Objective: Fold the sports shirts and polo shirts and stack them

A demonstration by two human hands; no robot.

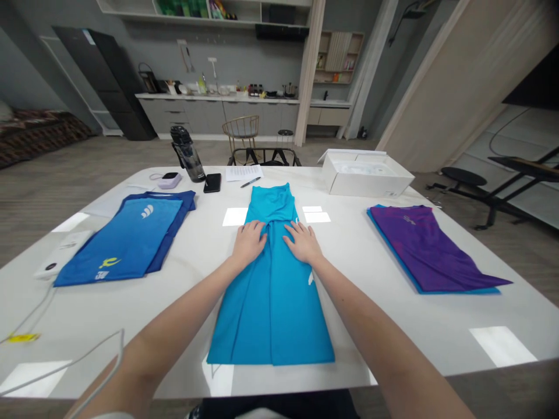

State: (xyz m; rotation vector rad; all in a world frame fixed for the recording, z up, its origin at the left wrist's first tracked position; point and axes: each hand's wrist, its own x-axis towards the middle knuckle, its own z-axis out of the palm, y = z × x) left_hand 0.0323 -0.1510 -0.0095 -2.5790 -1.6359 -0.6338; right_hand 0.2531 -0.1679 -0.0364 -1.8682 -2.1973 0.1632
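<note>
Turquoise garment (271,314) lies folded lengthwise on the white surface (437,337), between folded blue garments (131,233) and a purple garment (428,250); left hand (248,241) and right hand (304,241) lie palm-down near its gathered upper part; their fingers (257,226) are extended, slightly spread, resting on the cloth without a visible grip.
</note>
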